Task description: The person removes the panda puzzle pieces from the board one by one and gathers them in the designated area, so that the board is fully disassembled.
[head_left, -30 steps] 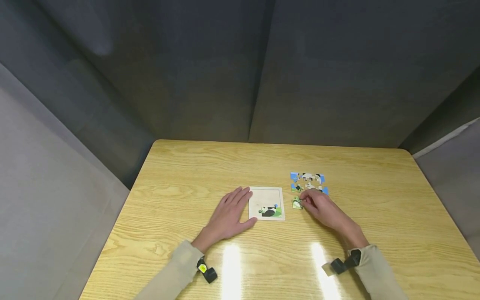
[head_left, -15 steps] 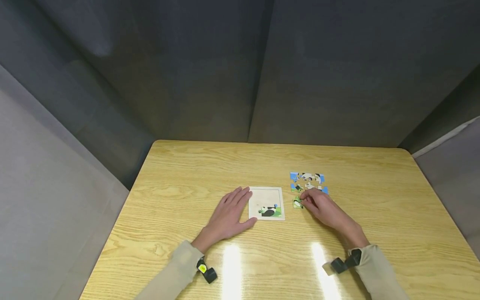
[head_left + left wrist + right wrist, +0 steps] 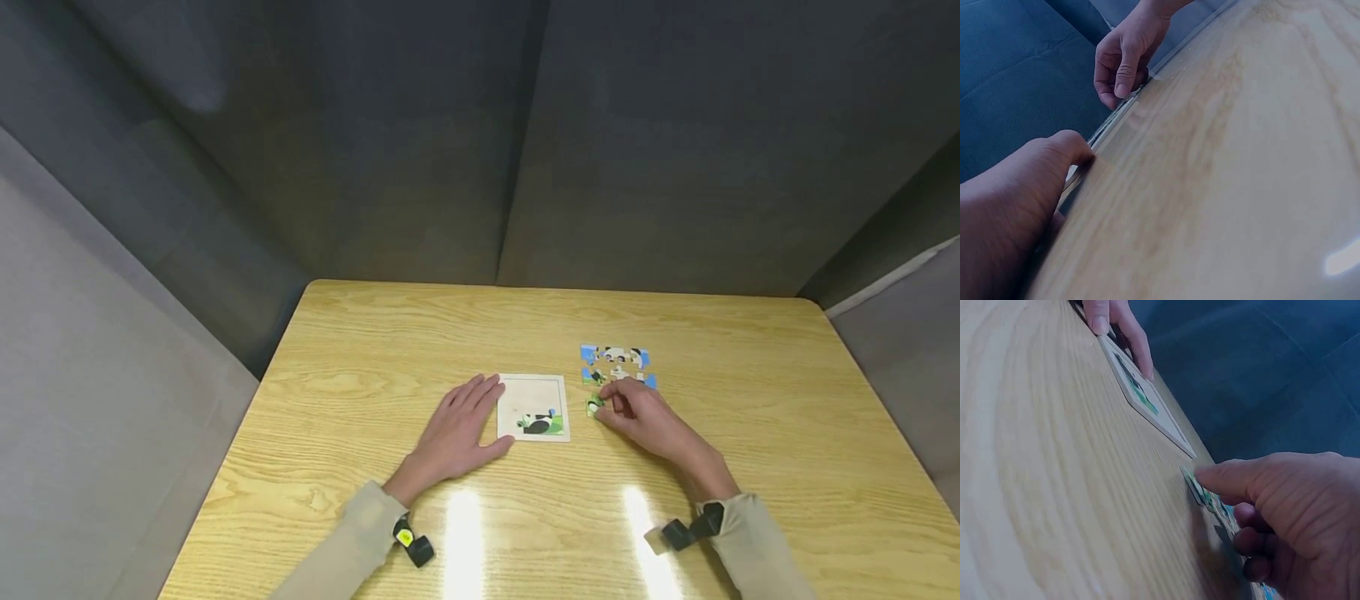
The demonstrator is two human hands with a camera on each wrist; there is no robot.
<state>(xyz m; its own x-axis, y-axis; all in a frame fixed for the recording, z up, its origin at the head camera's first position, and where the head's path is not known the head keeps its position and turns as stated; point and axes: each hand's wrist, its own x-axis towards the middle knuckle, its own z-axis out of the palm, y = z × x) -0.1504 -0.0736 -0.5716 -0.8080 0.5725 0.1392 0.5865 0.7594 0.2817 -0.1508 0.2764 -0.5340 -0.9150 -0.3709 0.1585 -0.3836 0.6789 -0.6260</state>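
Observation:
A square puzzle board (image 3: 531,392) with a pale rim lies on the table, a few joined panda pieces (image 3: 540,422) in its lower right part. My left hand (image 3: 457,429) rests at the board's left edge, fingers spread and fairly straight, fingertips and thumb touching the rim. To the right of the board, my right hand (image 3: 641,414) pinches a green and white puzzle piece (image 3: 593,406) between thumb and index finger. In the right wrist view the thumb lies against this piece (image 3: 1192,486); the index fingertip is hidden behind it.
Several loose panda puzzle pieces (image 3: 615,357) with blue and white parts lie just beyond the right hand, which covers some of them. The wooden table (image 3: 420,333) ends at a dark curtain (image 3: 405,167) at the back. Grey panels stand at both sides.
My right thumb has shifted slightly left and down, onto the near edge of the green and white piece, and its gap from the index finger has widened. The left hand stays still.

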